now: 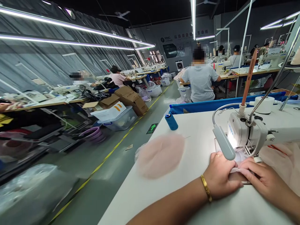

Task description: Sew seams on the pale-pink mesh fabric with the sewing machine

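Out across a sewing workshop now, under strip lights [70, 26], past a seated worker in a pale grey shirt [199, 82] and yellow floor tape [112, 151], then down to a white surface [133, 200]. Straight to the industrial sewing machine [243, 128], with pale sheer fabric [235, 170] bunched just in front of its lit head, between both hands. On the right hand [263, 176], fingers bent and closed, pinching a narrow fold. On the left hand [220, 176], thumb apart from forefinger, with fabric between; hard to tell whether gripping or just pressing, with the lamp [224, 142] partly in the way. Delicate stuff, so keep the fold level, match tension on both sides, avoid tugging, and best hold fingertips clear of the needle area. Farther left, well apart, a rounded heap of pink tulle [161, 156]; just behind, a blue thread cone [171, 122].
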{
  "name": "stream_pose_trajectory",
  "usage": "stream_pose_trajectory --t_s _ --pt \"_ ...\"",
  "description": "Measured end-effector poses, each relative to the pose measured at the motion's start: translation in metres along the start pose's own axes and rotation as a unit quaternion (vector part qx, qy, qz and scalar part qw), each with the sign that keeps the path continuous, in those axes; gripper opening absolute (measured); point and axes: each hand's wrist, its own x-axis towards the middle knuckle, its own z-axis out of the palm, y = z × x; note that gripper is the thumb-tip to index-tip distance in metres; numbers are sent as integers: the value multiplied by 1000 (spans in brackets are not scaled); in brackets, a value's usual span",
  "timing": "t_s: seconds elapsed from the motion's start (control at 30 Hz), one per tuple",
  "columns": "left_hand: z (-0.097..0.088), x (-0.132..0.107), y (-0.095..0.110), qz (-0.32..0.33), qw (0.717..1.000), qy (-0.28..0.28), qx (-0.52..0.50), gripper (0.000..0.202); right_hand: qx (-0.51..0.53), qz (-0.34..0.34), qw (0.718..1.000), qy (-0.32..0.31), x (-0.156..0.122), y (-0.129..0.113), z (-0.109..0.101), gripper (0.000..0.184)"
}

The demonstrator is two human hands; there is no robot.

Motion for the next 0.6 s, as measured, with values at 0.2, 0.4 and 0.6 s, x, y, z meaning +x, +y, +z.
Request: stream_pose_trajectory --t_s 0.2,0.4,0.6 --pt "3 4 5 30 995 93 9 13 27 -4 999 22 2 -6 -4 27" --pt "-7 -15 2 144 988 29 57 12 -98 -141 983 -58 -6 -3 -9 18" --pt "-5 -25 0 154 985 17 72 10 -140 -141 978 -63 -8 -2 -9 21"
